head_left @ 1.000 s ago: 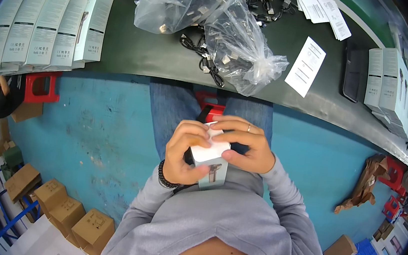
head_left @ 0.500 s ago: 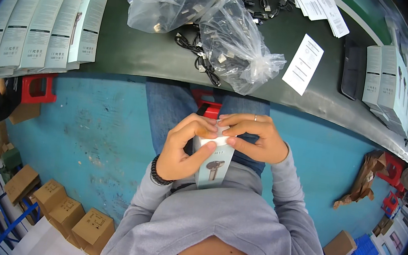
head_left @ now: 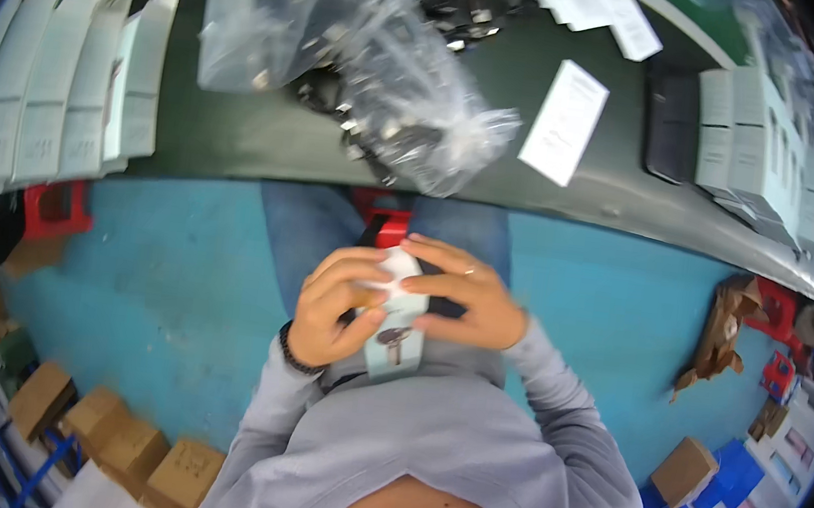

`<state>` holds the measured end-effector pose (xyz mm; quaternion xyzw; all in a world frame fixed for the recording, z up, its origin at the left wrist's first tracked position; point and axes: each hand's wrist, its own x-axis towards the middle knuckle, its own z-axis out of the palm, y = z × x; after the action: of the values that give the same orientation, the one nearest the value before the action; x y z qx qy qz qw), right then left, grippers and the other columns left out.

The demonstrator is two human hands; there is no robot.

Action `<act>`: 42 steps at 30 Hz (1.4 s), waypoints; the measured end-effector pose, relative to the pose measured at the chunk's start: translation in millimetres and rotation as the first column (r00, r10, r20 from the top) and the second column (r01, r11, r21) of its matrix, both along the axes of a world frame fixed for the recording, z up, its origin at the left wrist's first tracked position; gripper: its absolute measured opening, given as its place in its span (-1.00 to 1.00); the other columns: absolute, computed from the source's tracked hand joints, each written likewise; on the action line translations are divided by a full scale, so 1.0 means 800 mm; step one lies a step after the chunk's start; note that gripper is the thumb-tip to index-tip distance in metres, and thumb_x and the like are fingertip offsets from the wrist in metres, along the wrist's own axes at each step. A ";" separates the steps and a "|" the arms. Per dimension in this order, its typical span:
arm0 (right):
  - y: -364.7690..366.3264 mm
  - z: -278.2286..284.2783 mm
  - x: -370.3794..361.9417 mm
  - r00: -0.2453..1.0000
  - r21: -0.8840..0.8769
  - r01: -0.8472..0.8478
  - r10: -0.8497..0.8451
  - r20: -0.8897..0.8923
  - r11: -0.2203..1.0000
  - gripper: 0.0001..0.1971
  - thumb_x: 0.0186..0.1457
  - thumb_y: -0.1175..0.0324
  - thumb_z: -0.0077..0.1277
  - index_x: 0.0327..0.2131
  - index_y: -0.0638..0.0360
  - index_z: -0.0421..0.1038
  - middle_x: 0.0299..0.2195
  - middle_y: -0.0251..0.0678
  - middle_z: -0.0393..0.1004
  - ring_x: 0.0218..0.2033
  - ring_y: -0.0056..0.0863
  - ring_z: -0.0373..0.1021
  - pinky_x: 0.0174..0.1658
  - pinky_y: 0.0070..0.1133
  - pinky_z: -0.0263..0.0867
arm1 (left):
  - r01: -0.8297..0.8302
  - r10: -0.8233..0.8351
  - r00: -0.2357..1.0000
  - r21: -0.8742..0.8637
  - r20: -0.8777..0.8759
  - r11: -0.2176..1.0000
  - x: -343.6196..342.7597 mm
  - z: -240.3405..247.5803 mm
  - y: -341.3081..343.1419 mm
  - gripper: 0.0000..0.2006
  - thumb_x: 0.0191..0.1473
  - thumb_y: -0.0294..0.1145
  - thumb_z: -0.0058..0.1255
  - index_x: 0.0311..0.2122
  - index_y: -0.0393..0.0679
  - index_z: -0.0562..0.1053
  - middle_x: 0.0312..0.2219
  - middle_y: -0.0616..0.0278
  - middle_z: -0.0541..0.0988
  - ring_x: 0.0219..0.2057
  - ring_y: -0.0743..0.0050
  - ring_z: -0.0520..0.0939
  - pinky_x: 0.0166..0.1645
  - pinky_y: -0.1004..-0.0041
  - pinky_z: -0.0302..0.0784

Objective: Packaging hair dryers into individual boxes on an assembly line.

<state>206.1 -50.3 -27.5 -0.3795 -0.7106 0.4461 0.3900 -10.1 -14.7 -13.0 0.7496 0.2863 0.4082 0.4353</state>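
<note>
A slim pale blue carton (head_left: 394, 351) with a dark printed picture stands in my lap, its white top end facing the table. My left hand (head_left: 332, 311) is closed around the carton's left side, thumb on its front near the top. From the other side my right hand (head_left: 467, 299) grips the top end, its fingers across the white end and its thumb against the front edge. The fingers hide part of the top, so how far its flaps are folded is unclear.
On the dark green table (head_left: 249, 141) lie clear plastic bags (head_left: 414, 104), black cables (head_left: 366, 157), a printed leaflet (head_left: 565, 121) and a dark tray (head_left: 671, 124). Rows of upright cartons (head_left: 44, 92) stand at the left, more cartons (head_left: 756, 143) at the right. Brown boxes (head_left: 130, 433) sit behind me.
The view has shifted, and picture blur has grown. My right fingers have spread a little and drawn slightly apart from my left hand over the carton's top. The carton stays between both hands.
</note>
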 end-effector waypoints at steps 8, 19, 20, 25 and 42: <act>-0.054 -0.010 -0.031 0.980 -0.011 0.165 -0.165 -0.112 0.986 0.15 -0.33 0.08 0.36 0.26 0.00 -0.25 0.22 0.16 -0.22 0.19 0.08 -0.01 0.09 -0.26 0.14 | -0.348 0.328 0.935 0.177 0.136 0.920 0.037 0.044 0.005 -0.86 -0.10 -0.51 0.06 -0.40 -0.23 0.36 -0.30 0.00 0.48 -0.21 -0.06 0.52 -0.16 0.20 0.45; -0.050 0.175 0.239 0.457 0.797 0.439 -0.867 0.200 0.415 -0.30 -0.17 0.23 0.17 0.07 0.32 0.20 0.06 -0.08 0.20 0.08 -0.26 0.16 0.11 -0.35 0.09 | -0.141 0.089 0.973 0.245 0.212 0.959 0.133 0.089 0.049 -0.38 -0.12 -0.04 0.20 -0.01 -0.13 0.26 0.07 -0.16 0.17 0.12 -0.09 0.24 0.14 0.16 0.18; -0.054 0.197 0.269 0.299 0.733 0.585 -0.933 0.201 0.346 -0.36 -0.11 0.26 0.12 0.07 0.33 0.21 0.07 -0.07 0.19 0.08 -0.26 0.17 0.12 -0.37 0.07 | -0.143 0.089 0.973 0.253 0.212 0.957 0.123 0.083 0.047 -0.38 -0.12 -0.04 0.20 -0.01 -0.13 0.26 0.07 -0.16 0.17 0.12 -0.09 0.24 0.14 0.16 0.18; -0.009 0.241 0.460 -0.115 0.782 0.605 -0.954 0.276 0.153 -0.49 -0.18 0.30 0.13 -0.05 0.13 0.39 -0.06 -0.18 0.38 0.02 -0.31 0.26 0.08 -0.51 0.14 | -0.165 0.164 0.985 0.022 0.060 0.986 0.086 0.058 0.043 -0.62 0.01 -0.38 0.03 -0.06 -0.26 0.29 -0.01 0.00 0.30 0.02 0.15 0.36 0.03 0.31 0.30; -0.028 0.222 0.607 -0.075 0.491 0.792 -0.740 0.668 0.363 -0.33 -0.03 -0.06 0.03 0.10 0.10 0.24 0.11 -0.07 0.20 0.16 -0.24 0.10 0.19 -0.48 -0.06 | -0.230 0.243 0.968 -0.170 0.059 0.958 0.068 0.046 0.035 -0.80 -0.05 -0.55 0.00 -0.24 -0.29 0.38 -0.27 0.04 0.46 -0.33 0.34 0.53 -0.31 0.51 0.41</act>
<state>691.8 -72.9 150.5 -0.8783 -0.4395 -0.0750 0.1728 44.2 13.4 23.5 0.6555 0.3886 0.4620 0.4537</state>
